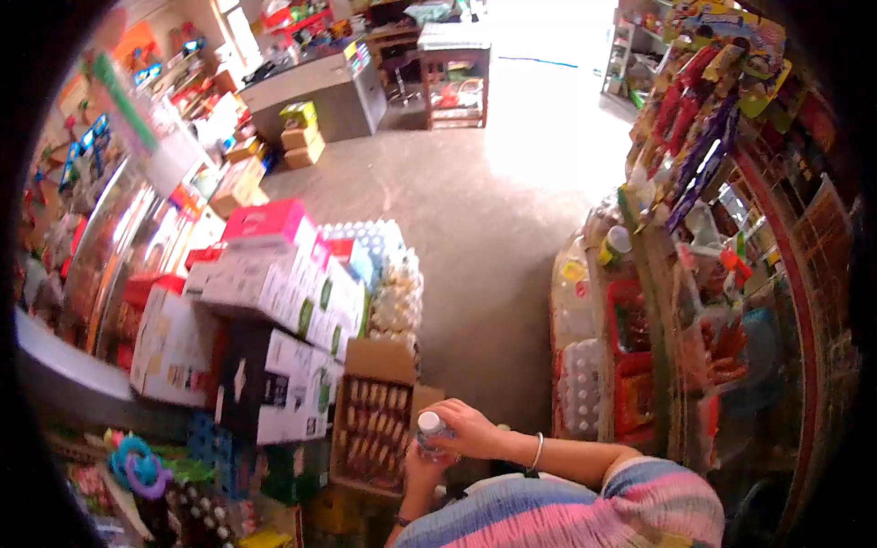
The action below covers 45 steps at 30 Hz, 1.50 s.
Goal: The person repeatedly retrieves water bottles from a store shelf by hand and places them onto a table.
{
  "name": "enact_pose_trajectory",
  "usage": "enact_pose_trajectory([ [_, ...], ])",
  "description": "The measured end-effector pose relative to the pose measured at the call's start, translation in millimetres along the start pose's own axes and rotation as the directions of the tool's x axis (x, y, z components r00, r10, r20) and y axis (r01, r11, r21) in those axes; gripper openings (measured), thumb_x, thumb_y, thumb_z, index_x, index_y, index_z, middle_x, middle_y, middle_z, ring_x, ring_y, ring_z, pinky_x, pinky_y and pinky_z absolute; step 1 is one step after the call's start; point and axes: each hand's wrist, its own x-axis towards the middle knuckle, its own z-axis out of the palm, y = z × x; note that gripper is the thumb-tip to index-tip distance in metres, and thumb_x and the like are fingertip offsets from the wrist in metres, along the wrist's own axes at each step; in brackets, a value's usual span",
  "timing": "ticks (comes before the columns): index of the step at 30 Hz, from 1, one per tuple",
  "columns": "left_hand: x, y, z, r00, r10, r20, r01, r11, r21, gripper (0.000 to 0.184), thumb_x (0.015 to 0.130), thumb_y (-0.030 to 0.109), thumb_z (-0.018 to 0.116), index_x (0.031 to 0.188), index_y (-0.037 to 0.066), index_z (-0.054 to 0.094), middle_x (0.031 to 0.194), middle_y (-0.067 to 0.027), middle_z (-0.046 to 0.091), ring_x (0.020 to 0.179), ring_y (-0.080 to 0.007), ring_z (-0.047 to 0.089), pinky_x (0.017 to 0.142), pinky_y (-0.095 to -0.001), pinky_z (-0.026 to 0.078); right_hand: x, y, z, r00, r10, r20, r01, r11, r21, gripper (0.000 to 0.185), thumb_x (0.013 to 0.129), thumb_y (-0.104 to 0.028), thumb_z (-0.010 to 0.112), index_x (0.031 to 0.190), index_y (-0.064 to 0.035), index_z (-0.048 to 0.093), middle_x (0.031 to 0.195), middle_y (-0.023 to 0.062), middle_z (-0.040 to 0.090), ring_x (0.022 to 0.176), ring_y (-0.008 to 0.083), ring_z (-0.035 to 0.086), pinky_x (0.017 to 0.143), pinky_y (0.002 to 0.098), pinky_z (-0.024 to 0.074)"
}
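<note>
A small clear bottle with a white cap (428,421) is held upright between my two hands, low in the middle of the view. My right hand (473,431) wraps its fingers around the upper side of the bottle, just below the cap. Lower down, my left hand (423,473) is closed around the bottle's base, partly covered by the right one. Right beside them stands an open cardboard box (373,416) filled with rows of small packed items whose kind I cannot make out.
Stacked cartons (279,283) rise to the left, with shrink-wrapped bottle packs (393,288) behind. On the right, shelves carry hanging snack packets (694,119) and red trays (630,393). A concrete floor aisle (475,265) runs toward a counter (315,96) and a bright doorway.
</note>
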Motion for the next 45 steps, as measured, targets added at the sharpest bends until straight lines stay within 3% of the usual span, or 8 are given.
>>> enact_pose_trajectory([
  [5,88.7,10.9,70.2,0.974,0.008,0.225,-0.019,0.999,0.044,0.054,0.068,0.009,0.08,0.114,0.001,0.054,0.105,-0.0056,0.062,0.095,-0.0156,0.059,0.08,-0.03,0.051,14.1,29.4,-92.6,0.973,0.197,-0.118,-0.188,0.978,0.09,0.054,0.075,-0.024,0.073,0.121,-0.004,0.052,0.121,0.0142,0.054,0.113,0.033,0.052,0.096,0.039,0.0426],
  [8,138.6,28.4,93.8,0.959,-0.059,0.278,-0.025,0.958,0.287,0.054,0.067,0.012,0.081,0.113,0.001,0.055,0.107,-0.0054,0.062,0.096,-0.0147,0.06,0.082,-0.0305,0.05,29.0,68.8,-119.5,0.962,0.196,-0.19,-0.159,0.968,0.193,0.055,0.075,-0.021,0.073,0.122,-0.0044,0.052,0.123,0.0144,0.052,0.115,0.0315,0.052,0.097,0.0379,0.0417],
  [15,283.7,24.1,112.8,0.931,-0.108,0.349,0.055,0.986,0.159,0.058,0.062,0.018,0.084,0.113,0.006,0.058,0.106,-0.0053,0.064,0.096,-0.0152,0.061,0.084,-0.0326,0.049,122.4,127.5,-179.8,0.967,0.179,-0.18,-0.157,0.979,0.131,0.058,0.074,-0.017,0.075,0.124,-0.0042,0.05,0.123,0.0131,0.053,0.115,0.0288,0.052,0.097,0.0366,0.0417],
  [18,362.4,42.3,118.6,0.914,-0.035,0.403,-0.096,0.949,0.299,0.06,0.059,0.022,0.084,0.111,0.005,0.059,0.103,-0.0064,0.065,0.094,-0.0173,0.062,0.084,-0.0324,0.049,185.6,145.2,-209.4,0.948,0.245,-0.201,-0.23,0.969,0.094,0.057,0.074,-0.018,0.075,0.124,-0.0049,0.051,0.122,0.0121,0.054,0.113,0.0278,0.053,0.096,0.0358,0.0429],
  [31,645.9,179.6,202.4,0.891,0.006,0.455,-0.196,0.907,0.373,0.059,0.056,0.024,0.084,0.106,0.005,0.061,0.099,-0.0068,0.066,0.093,-0.018,0.063,0.082,-0.033,0.049,418.7,245.9,-364.2,0.916,0.188,-0.355,-0.177,0.982,0.062,0.056,0.073,-0.015,0.075,0.124,-0.0063,0.052,0.126,0.0117,0.054,0.115,0.028,0.053,0.096,0.0371,0.0431],
  [42,873.5,255.1,328.4,0.928,-0.148,0.341,0.11,0.986,0.127,0.06,0.058,0.015,0.088,0.109,0.005,0.059,0.101,-0.0043,0.065,0.091,-0.0166,0.061,0.08,-0.0327,0.051,605.4,385.9,-567.6,0.978,0.071,-0.196,-0.029,0.978,0.207,0.073,0.074,-0.02,0.077,0.135,-0.0032,0.04,0.128,0.0157,0.05,0.118,0.0278,0.051,0.099,0.0362,0.0414],
  [43,904.6,249.2,328.6,0.92,0.034,0.389,-0.132,0.965,0.226,0.06,0.057,0.016,0.088,0.108,0.005,0.059,0.099,-0.0045,0.066,0.09,-0.0161,0.062,0.079,-0.0326,0.052,624.8,389.6,-585.6,0.981,0.047,-0.186,-0.011,0.981,0.191,0.074,0.074,-0.019,0.077,0.136,-0.0028,0.039,0.127,0.0156,0.05,0.117,0.0277,0.051,0.099,0.0362,0.0418],
  [45,942.9,248.7,335.3,0.944,0.038,0.327,-0.136,0.949,0.283,0.061,0.055,0.017,0.089,0.108,0.005,0.06,0.098,-0.0052,0.066,0.089,-0.0159,0.062,0.078,-0.0322,0.052,658.0,399.5,-613.8,0.985,0.038,-0.169,-0.006,0.982,0.191,0.074,0.074,-0.018,0.077,0.136,-0.0026,0.038,0.127,0.0156,0.05,0.117,0.0274,0.051,0.099,0.0362,0.0422],
])
